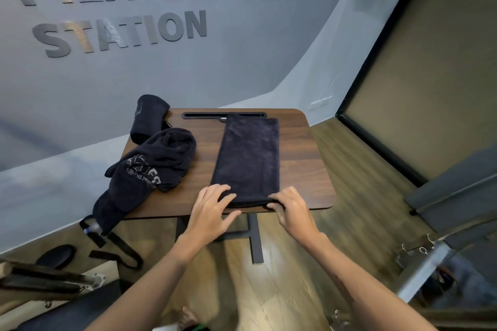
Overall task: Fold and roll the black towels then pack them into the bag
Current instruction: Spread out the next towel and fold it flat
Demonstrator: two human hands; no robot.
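The folded towel [248, 158] is laid flat on the table [304, 169] as a long narrow strip, its long axis running straight away from the two hands toward the slot [224, 115] at the far edge, which its far end overlaps. Its near short end is held at the table's near edge: the left corner is covered by the fingers of the left hand [212, 209], which are curled over the layers, and the right corner is pinched by the right hand [291, 208]. Both hands are equally near, one at each corner, with the whole strip lying beyond them. A roll, it is judged, would be started here and driven away along that axis. Beyond the left hand, a crumpled towel [150, 169] is draped over the table's left edge, and farther off a rolled towel [149, 118] is seen.
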